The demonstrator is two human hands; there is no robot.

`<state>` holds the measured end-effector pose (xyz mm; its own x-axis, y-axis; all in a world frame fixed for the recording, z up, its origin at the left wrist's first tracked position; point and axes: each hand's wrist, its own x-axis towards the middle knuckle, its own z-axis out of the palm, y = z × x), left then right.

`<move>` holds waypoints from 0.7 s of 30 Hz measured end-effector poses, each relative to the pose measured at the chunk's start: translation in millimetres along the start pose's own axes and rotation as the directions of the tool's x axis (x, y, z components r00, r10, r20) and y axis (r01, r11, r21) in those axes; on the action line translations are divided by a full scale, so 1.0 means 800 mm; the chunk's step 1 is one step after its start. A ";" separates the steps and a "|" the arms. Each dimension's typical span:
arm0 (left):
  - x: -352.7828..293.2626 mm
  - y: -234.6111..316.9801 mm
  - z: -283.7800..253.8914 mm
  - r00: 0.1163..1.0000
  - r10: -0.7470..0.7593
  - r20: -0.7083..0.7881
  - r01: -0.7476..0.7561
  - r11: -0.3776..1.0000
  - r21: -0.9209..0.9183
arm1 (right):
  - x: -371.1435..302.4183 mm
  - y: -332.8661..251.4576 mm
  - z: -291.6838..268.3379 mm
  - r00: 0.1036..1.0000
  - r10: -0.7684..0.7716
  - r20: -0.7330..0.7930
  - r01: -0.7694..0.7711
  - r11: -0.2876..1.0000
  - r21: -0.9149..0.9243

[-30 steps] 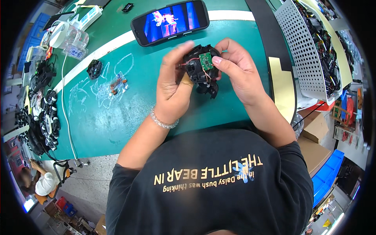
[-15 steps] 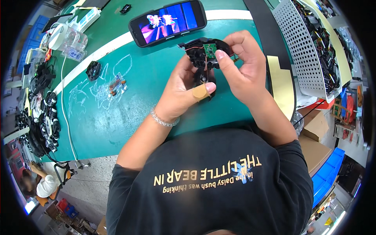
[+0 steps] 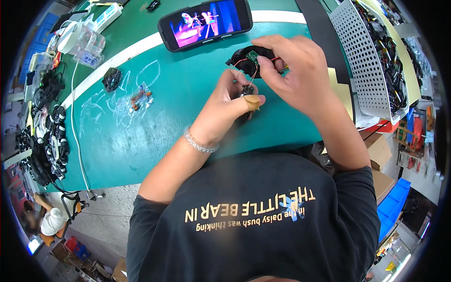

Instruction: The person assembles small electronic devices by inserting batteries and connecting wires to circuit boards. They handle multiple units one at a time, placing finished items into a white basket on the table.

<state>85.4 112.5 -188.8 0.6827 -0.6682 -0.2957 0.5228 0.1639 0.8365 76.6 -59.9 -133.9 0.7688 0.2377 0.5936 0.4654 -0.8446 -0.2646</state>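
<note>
My right hand (image 3: 296, 70) is closed around the edge of a curved black plastic shell (image 3: 240, 55), held just in front of the phone. A small green circuit board (image 3: 252, 57) sits against the shell beside my right thumb. Red and yellow wires show near those fingers. Below it, my left hand (image 3: 230, 101) grips a smaller black plastic part (image 3: 247, 90), its thumb with a tan bandage pressed over it. Thin wires run from the board down to this part. My fingers hide much of both pieces.
A phone (image 3: 205, 24) playing a video leans at the back of the green table (image 3: 164, 113). To the left lie a black plastic part (image 3: 112, 80) and a small clear bag of parts (image 3: 141, 97). A perforated white bin (image 3: 361, 56) of black parts stands right; bundled cables (image 3: 56, 145) lie far left.
The black assembly now shows as two pieces: the shell with the board in my right hand, and the smaller part lower in my left. The board has tilted, and wires show between them.
</note>
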 end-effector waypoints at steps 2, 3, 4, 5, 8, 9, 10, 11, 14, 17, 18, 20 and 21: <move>0.001 -0.002 0.001 1.000 0.000 0.030 0.000 1.000 -0.017 | 0.001 0.003 0.002 0.999 -0.033 0.011 0.033 0.999 -0.043; 0.001 -0.001 0.001 1.000 0.010 0.019 -0.011 0.997 0.077 | 0.002 0.006 0.002 0.998 -0.044 0.036 0.047 0.997 -0.064; 0.001 0.001 0.000 1.000 0.020 0.009 -0.021 0.985 0.170 | 0.003 0.011 0.001 0.997 -0.055 0.062 0.060 0.995 -0.085; 0.001 0.003 0.000 1.000 0.031 0.000 -0.030 0.965 0.262 | 0.003 0.014 0.000 0.994 -0.064 0.089 0.074 0.992 -0.106; -0.003 0.018 -0.001 0.997 0.054 -0.056 -0.017 0.850 0.526 | 0.006 0.023 -0.009 0.952 -0.162 0.258 0.196 0.974 -0.111; -0.005 0.021 0.001 0.993 0.110 -0.035 -0.068 0.805 0.590 | 0.007 0.024 -0.013 0.924 -0.179 0.337 0.218 0.972 -0.081; -0.008 0.025 0.003 0.987 0.163 -0.008 -0.119 0.752 0.649 | 0.009 0.024 -0.017 0.889 -0.196 0.413 0.237 0.970 -0.050; -0.010 0.029 0.005 0.977 0.214 0.023 -0.168 0.692 0.702 | 0.012 0.023 -0.022 0.848 -0.213 0.486 0.252 0.968 -0.016; -0.015 0.044 0.005 0.997 0.033 0.074 -0.076 0.706 0.704 | 0.019 0.013 -0.034 0.724 -0.221 0.653 0.263 0.964 0.034; -0.011 0.035 -0.008 0.984 0.023 0.175 -0.115 0.836 0.536 | 0.025 0.003 -0.045 0.655 -0.217 0.724 0.160 0.976 0.148; -0.009 0.031 -0.010 0.982 -0.009 0.190 -0.085 0.873 0.481 | 0.028 0.003 -0.046 0.623 -0.211 0.753 0.154 0.977 0.147; -0.006 0.024 -0.014 0.972 -0.069 0.223 -0.018 0.931 0.365 | 0.031 0.003 -0.047 0.557 -0.199 0.806 0.143 0.979 0.143; -0.002 0.020 -0.014 0.969 -0.083 0.232 0.002 0.944 0.329 | 0.034 0.002 -0.047 0.531 -0.188 0.826 0.134 0.981 0.137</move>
<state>98.3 124.5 -179.9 0.4996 -0.8298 -0.2486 0.3273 -0.0849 0.9411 81.4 -72.8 -89.8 0.6832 0.6814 -0.2624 0.6201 -0.7312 -0.2844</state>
